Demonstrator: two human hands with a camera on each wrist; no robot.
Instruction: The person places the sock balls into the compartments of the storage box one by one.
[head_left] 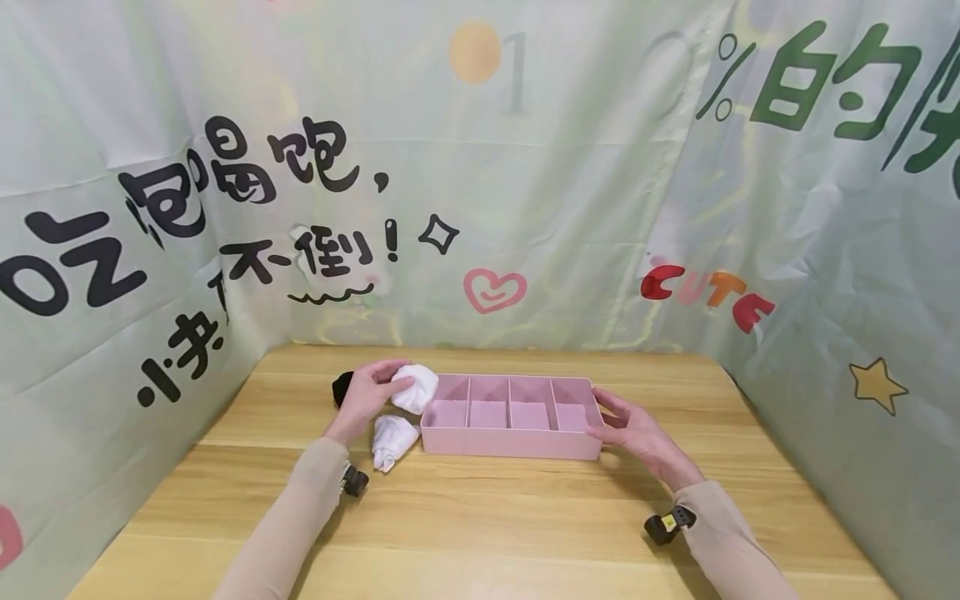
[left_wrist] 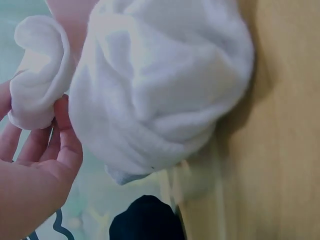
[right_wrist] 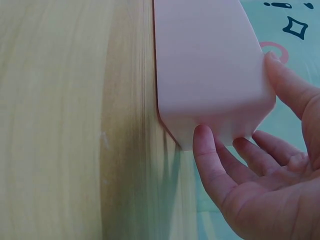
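Socks go in next, it appears: left hand (head_left: pixel 365 390) grips a rolled white sock (head_left: pixel 416 387) beside the pink organizer (head_left: pixel 512 439) on the desk (head_left: pixel 480 508), right hand (head_left: pixel 636 432) steadying its end, fingers relaxed; lifting into a compartment likely follows.

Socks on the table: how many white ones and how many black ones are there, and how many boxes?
White sock bundles: 2, one held by the left hand, one lying on the table
Black sock bundles: 1, partly hidden behind the left hand
Pink boxes: 1, with the right hand at its end
Total: 4
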